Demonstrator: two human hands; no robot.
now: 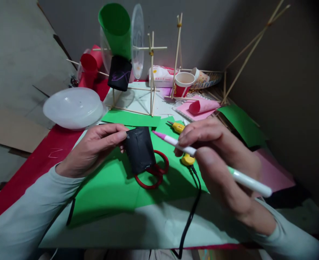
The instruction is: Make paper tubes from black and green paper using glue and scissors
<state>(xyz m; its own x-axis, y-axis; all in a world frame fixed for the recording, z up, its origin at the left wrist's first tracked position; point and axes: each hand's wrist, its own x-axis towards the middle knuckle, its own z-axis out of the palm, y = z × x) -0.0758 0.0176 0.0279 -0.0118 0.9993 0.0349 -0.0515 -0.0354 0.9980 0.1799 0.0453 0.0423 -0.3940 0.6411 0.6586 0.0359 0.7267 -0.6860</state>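
Left hand: pinched shut, thumb on top and fingers beneath, on the upper left edge of a black piece
Black piece: held up in front of the person, over green paper, a crease running down its face
Right hand: fingers and thumb closed on a marker
Marker: white with a pink tip, pointing left, just beside the upper right edge of the black piece; whether they touch, one cannot tell
Scissors: red handles showing, the rest hidden behind the black piece
Yellow tool: partly covered by the right hand, with a black cord running toward the near edge
Stick frame: stands beyond the hands, a green tube and a black cylinder at its left, a clear disc beside the tube
Plastic lids: to the left, over a red covering
Paper cup: at the back, near a pink roll
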